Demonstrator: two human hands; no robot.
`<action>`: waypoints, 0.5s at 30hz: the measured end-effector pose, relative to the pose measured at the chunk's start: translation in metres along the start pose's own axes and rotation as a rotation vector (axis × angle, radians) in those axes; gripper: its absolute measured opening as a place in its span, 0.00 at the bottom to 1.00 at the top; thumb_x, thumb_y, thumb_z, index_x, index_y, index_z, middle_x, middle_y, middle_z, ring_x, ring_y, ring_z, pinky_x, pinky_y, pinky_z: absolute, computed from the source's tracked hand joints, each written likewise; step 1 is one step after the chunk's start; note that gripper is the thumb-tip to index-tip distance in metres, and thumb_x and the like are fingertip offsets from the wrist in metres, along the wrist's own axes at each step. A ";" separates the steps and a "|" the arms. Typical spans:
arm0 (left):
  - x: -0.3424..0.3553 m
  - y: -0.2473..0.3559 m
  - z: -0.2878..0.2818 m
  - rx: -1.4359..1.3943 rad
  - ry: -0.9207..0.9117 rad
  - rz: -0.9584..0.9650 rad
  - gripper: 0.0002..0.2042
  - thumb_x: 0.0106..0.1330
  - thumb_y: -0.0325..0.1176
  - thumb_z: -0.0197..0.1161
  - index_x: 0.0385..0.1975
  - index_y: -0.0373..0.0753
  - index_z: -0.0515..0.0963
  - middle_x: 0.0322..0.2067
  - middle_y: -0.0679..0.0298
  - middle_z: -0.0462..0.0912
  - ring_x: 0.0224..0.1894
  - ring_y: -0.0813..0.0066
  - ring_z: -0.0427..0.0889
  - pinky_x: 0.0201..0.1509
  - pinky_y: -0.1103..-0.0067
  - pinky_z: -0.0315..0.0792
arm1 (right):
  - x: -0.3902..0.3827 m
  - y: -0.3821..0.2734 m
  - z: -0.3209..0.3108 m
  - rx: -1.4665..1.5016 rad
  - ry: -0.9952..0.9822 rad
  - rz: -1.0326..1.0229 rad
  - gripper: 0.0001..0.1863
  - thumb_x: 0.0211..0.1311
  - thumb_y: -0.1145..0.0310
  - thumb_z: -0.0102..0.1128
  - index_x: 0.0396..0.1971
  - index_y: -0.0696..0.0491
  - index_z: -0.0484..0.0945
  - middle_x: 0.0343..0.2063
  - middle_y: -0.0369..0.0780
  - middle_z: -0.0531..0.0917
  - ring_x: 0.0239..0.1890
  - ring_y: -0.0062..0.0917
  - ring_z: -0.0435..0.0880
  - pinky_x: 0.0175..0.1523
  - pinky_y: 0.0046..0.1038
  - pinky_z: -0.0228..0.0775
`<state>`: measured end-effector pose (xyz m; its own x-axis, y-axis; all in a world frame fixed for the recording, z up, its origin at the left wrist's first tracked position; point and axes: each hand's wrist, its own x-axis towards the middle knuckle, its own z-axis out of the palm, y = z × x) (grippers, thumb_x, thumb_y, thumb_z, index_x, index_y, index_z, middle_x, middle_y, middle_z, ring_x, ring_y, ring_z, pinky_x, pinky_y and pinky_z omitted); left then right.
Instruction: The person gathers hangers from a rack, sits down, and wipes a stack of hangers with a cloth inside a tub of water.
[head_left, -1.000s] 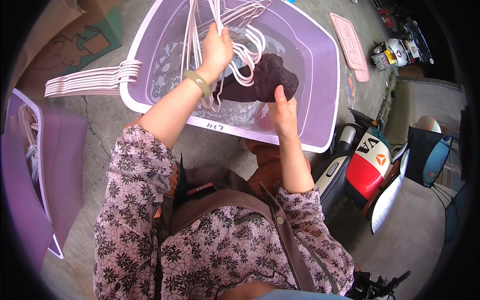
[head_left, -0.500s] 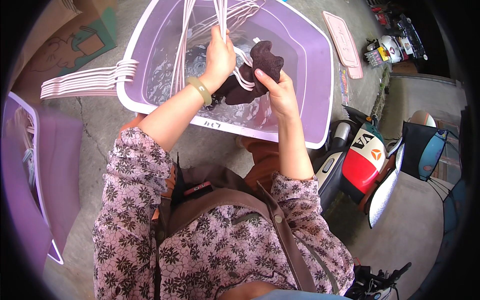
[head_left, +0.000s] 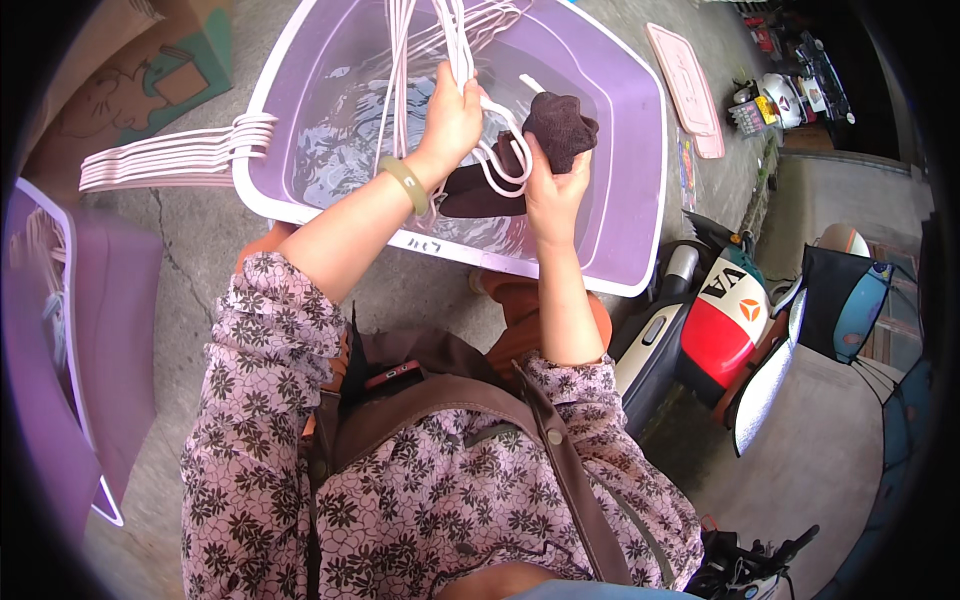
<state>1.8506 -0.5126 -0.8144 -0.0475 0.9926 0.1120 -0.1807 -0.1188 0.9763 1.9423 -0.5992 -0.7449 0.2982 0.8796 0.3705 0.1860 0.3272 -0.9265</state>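
Note:
Over a purple tub [head_left: 632, 110] with water in it, my left hand [head_left: 448, 122] is closed around a bunch of pale plastic hangers [head_left: 455, 38]. Their curved hooks point toward my right hand [head_left: 558, 192]. That hand is closed on a dark brown cloth [head_left: 563, 128], gripping it between thumb and fingers. One part of the cloth is bunched up above the fingers; another stretches left behind the hooks, low over the water. Other hangers [head_left: 490, 28] lean at the tub's far side. My left wrist wears a pale green bangle [head_left: 404, 184].
A row of pale hangers [head_left: 175, 158] hooks over the tub's left rim. Farther left stand another purple tub [head_left: 120, 330] with hangers in it and a cardboard box [head_left: 110, 100]. A pink lid [head_left: 685, 90] lies to the right, near a red and white scooter [head_left: 722, 335].
My right hand has shifted slightly right and down with the dark cloth. The hangers' hooks have moved right, while my left hand has moved a little right.

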 end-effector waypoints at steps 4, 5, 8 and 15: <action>0.003 0.003 0.000 -0.054 -0.079 -0.026 0.06 0.68 0.30 0.45 0.41 0.36 0.62 0.25 0.65 0.73 0.20 0.82 0.69 0.23 0.84 0.67 | 0.010 0.000 -0.009 -0.197 0.065 -0.049 0.14 0.59 0.74 0.55 0.45 0.59 0.70 0.39 0.38 0.77 0.42 0.21 0.75 0.49 0.22 0.65; 0.003 0.008 0.001 -0.073 -0.091 -0.003 0.06 0.68 0.30 0.45 0.41 0.36 0.62 0.24 0.65 0.72 0.21 0.83 0.69 0.24 0.84 0.67 | 0.013 0.002 -0.013 -0.109 0.105 0.004 0.13 0.60 0.73 0.54 0.45 0.59 0.70 0.38 0.38 0.77 0.41 0.20 0.75 0.48 0.22 0.65; 0.008 0.021 -0.001 -0.087 -0.111 0.053 0.06 0.69 0.30 0.45 0.41 0.36 0.62 0.24 0.66 0.72 0.23 0.83 0.69 0.26 0.84 0.67 | 0.020 -0.001 -0.024 0.264 0.290 0.188 0.14 0.66 0.65 0.47 0.41 0.61 0.72 0.35 0.38 0.77 0.36 0.21 0.75 0.45 0.24 0.68; 0.001 0.036 -0.007 -0.343 -0.373 -0.112 0.09 0.68 0.35 0.49 0.40 0.37 0.66 0.32 0.66 0.74 0.32 0.82 0.74 0.34 0.85 0.70 | 0.019 -0.033 -0.035 0.373 -0.201 0.387 0.26 0.68 0.54 0.38 0.49 0.63 0.68 0.48 0.44 0.75 0.51 0.29 0.73 0.58 0.30 0.60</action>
<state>1.8374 -0.5163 -0.7807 0.3326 0.9341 0.1301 -0.4792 0.0486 0.8764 1.9744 -0.6053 -0.7054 0.0883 0.9960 0.0141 -0.2554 0.0363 -0.9661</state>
